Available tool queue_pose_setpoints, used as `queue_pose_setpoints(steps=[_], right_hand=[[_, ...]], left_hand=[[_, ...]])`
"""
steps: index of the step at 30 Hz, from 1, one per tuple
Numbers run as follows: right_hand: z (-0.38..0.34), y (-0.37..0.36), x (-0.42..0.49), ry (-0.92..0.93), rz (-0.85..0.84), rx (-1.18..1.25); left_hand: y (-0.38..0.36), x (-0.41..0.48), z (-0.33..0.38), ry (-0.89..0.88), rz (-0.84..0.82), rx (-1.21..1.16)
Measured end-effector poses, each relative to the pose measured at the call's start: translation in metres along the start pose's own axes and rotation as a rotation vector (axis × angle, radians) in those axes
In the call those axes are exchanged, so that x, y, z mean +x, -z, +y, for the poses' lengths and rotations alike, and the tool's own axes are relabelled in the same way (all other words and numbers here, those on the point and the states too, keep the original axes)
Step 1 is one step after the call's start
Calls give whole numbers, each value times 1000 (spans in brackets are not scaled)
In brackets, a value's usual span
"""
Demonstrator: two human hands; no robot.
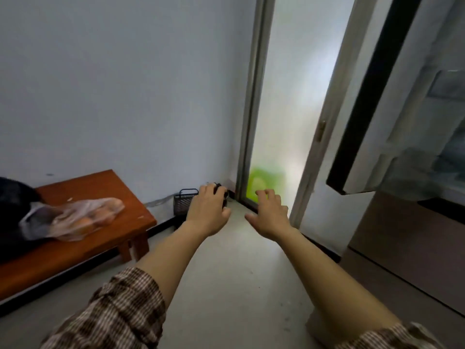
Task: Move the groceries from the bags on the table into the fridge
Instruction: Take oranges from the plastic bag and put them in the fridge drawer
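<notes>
Right hand [270,215] spread; eggs [85,222] in bag [112,204]

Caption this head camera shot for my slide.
Left hand and right hand, both empty, between bag on table and open fridge door.

This is a room in a home, most likely a kitchen or dining corner. A fridge [415,248] stands at the right with its upper door [367,102] swung open, next to a frosted glass door [289,96] in a pale frame. A low wooden table [100,195] sits against the plain wall [125,84] and bears a thin plastic bag [75,217] of groceries. A small dark basket [185,201] stands on the pale floor [226,285].
</notes>
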State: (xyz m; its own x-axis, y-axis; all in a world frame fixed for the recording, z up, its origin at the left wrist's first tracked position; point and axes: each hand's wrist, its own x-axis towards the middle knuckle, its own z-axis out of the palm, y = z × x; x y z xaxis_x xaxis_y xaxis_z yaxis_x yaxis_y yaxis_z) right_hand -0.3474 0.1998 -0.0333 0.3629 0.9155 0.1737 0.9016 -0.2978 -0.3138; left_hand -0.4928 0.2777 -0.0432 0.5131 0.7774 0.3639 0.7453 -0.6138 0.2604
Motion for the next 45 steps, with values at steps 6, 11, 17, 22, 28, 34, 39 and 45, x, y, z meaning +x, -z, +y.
queue_pose_setpoints(steps=[6,11,17,22,28,34,39,45], right_hand=[[-147,-105,43,131,-187,2],[-248,-172,75,242,-293,42],[-334,-239,124,373,-413,29],[-391,-297,169,522,-467,45],[-452,-359,225,704,-504,111],[-489,-414,258,771,-664,-103],[-489,-413,281,856,-595,-435],[-452,-396,322,805,-534,-770]], left_hand=[[21,-32,-181,232,-111,85],[33,-55,-295,414,-104,17],[24,-57,-409,563,-144,20],[9,-42,-481,492,-158,300],[-14,-30,-558,316,-264,406],[-35,-17,-602,252,-298,373],[-44,0,-619,333,-459,421],[-40,14,-631,383,-652,382]])
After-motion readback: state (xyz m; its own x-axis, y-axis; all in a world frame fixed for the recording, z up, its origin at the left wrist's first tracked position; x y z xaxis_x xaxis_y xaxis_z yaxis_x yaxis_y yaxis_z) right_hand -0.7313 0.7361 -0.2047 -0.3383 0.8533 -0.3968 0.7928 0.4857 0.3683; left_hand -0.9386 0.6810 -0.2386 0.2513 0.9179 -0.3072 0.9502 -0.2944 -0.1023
